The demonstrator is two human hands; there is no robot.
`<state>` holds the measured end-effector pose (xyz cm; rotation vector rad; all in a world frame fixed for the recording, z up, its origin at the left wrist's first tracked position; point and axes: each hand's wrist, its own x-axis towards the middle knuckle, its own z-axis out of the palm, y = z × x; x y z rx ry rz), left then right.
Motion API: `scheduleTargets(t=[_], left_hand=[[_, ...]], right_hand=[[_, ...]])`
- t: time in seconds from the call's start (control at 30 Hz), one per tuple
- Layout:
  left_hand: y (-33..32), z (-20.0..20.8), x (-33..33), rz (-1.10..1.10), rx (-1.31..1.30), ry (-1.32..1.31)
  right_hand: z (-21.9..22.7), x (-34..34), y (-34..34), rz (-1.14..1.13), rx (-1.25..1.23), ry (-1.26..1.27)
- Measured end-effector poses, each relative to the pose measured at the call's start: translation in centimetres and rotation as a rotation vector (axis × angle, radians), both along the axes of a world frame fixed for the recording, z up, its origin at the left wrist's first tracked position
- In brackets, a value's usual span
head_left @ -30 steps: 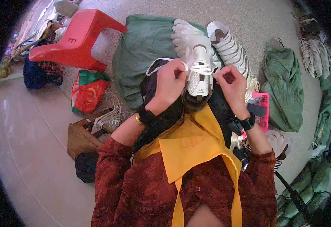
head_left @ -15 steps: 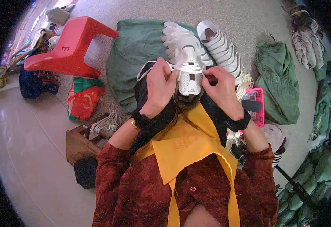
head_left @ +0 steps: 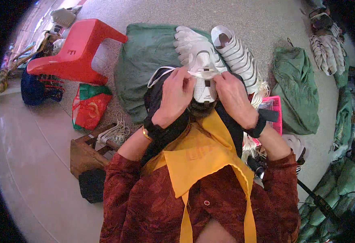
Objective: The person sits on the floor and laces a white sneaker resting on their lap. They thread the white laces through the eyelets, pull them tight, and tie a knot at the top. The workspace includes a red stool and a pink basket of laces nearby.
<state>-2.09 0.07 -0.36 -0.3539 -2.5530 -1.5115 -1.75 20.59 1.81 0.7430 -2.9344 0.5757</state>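
Observation:
Between my knees rests a white shoe upper (head_left: 204, 92), its toe end pointing away from me. A white shoelace (head_left: 202, 75) runs across its eyelet area, and a loose loop of it curves out to the left past my wrist side. My left hand (head_left: 176, 94) is closed at the left edge of the upper, fingertips pinched on the lace. Opposite it, my right hand (head_left: 235, 96) pinches the lace at the right edge. The fingertips partly hide the lacing. Just beyond lie two overlapping rows of white shoe uppers, a left row (head_left: 189, 40) and a right row (head_left: 239, 58).
A green sack (head_left: 139, 52) lies under the left row. Leftward are a red plastic chair (head_left: 74, 50), a red-green bag (head_left: 89, 111) and a wooden stool (head_left: 84, 156) holding white laces (head_left: 116, 131). To the right are a pink basket (head_left: 276, 128) and another green sack (head_left: 296, 87).
Both hands have drawn closer together over the upper, the left shifting right and the right shifting slightly left. My fingers now cover more of its edges. The lace loop at left has straightened somewhat.

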Motion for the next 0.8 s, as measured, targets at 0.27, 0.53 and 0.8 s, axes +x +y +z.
scheduleTargets(t=[0.27,0.53,0.8], left_hand=[[0.0,0.1,0.7,-0.036,-0.211,0.071],[0.4,-0.9,0.8,-0.011,-0.099,0.018],[0.0,-1.7,0.5,-0.012,-0.003,0.012]], right_hand=[[-0.9,-0.9,0.6,0.08,-0.094,0.231],[0.4,0.2,-2.0,0.055,-0.464,-0.099],[-0.6,-1.7,-3.7,0.04,-0.396,-0.084]])
